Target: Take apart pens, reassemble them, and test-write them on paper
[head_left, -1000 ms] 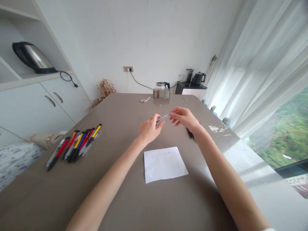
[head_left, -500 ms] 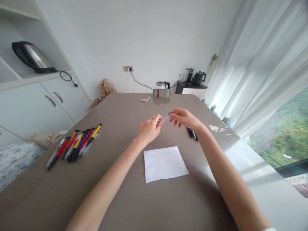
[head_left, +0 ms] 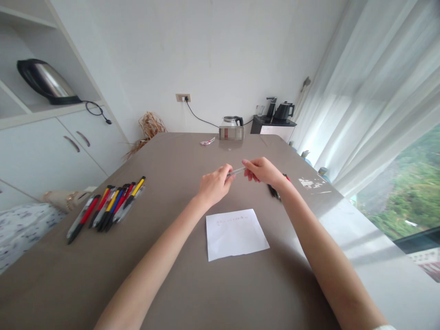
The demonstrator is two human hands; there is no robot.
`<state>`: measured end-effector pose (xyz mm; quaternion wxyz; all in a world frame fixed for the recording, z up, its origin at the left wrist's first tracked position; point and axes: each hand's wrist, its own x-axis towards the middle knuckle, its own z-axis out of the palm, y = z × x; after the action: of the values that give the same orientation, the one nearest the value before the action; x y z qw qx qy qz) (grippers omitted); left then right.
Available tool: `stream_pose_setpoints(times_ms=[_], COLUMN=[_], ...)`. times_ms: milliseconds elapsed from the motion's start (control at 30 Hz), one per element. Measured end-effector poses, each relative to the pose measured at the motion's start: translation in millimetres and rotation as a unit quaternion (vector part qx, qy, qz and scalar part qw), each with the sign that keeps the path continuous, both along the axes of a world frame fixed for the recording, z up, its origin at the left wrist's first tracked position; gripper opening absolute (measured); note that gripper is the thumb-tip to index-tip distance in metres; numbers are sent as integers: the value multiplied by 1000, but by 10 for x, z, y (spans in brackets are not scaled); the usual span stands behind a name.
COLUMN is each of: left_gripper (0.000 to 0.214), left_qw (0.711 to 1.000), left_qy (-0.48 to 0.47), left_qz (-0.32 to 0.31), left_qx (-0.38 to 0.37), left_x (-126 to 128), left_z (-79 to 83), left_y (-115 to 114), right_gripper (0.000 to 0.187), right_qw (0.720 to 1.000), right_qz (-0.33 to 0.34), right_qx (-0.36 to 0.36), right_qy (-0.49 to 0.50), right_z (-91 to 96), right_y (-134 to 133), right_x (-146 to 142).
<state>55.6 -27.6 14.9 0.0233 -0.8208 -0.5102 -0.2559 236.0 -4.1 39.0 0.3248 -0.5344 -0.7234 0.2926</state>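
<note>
Over the middle of the brown table (head_left: 172,284), my left hand (head_left: 215,185) and my right hand (head_left: 264,170) grip the two ends of one thin grey pen (head_left: 236,172). Both hands are closed in a pinch on it, a little above the tabletop. A white sheet of paper (head_left: 235,233) with a faint line of writing lies just in front of my hands. Behind my right wrist lie a few dark pens (head_left: 275,191), partly hidden by the wrist.
A row of several red, blue, yellow and black pens (head_left: 108,206) lies at the table's left side. A small wrapper (head_left: 207,142) and a blurred box (head_left: 231,133) sit at the far edge. A kettle (head_left: 46,82) stands on the left shelf. Curtains hang to the right.
My right hand has shifted slightly along the pen, fingers closing tighter on its end. My left hand stays almost in place.
</note>
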Motion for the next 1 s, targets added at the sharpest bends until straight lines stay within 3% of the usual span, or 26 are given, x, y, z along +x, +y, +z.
stream_pose_setpoints(times_ms=[133,233,600,1000], left_gripper=[26,30,28,24], left_qw=[1000,1000,1000,999], left_qy=[5,7,25,36], left_qz=[11,14,15,15], left_qx=[-8,-6,-9,1], left_x=[-4,-8,0,11], left_z=[10,10,-8,-16], left_y=[-2,2,1,-5], right_gripper=[27,21,36,36], right_qw=[995,994,998,995], right_qz=[63,83,7,-34], right_qx=[-22,-23,28,-60], right_qy=[72,70,-52,67], right_z=[49,58,4,9], right_y=[-23,-35,-4,-48], right_x=[29,28,-39,-129])
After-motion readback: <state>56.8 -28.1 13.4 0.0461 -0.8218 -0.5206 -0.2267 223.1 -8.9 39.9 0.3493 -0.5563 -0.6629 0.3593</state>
